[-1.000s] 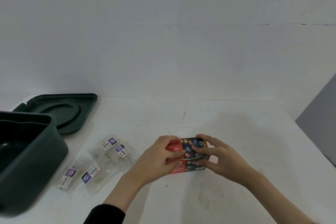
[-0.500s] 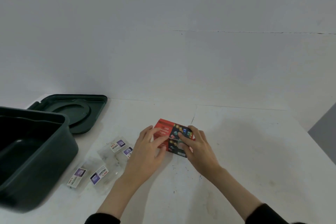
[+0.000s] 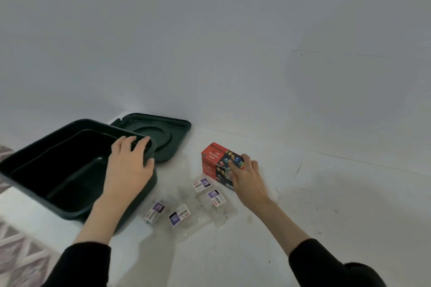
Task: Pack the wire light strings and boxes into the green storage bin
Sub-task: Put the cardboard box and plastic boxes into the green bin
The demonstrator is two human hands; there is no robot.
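Packing has not started: the dark green plastic bin (image 3: 98, 123) looks empty. Left hand (image 3: 128, 163) grips its rim. Right hand (image 3: 247, 177) holds the red cardboard light box (image 3: 215, 158) on the white tabletop (image 3: 326, 216). Clear bags of wire lights (image 3: 200, 209) lie nearby.

The box (image 3: 218, 163) in the right grip (image 3: 247, 175) carries the only legible print. On its top face, on the red panel just left of and beyond the grip's fingertips, white letters read "LED Decorative Lights". On the front face, left of the grip, "LED" stands in white again, with a line beneath it too blurred to read. Four small white-and-purple labels (image 3: 201, 184) on clear packets, below and left of the right grip, bear print too small to read.
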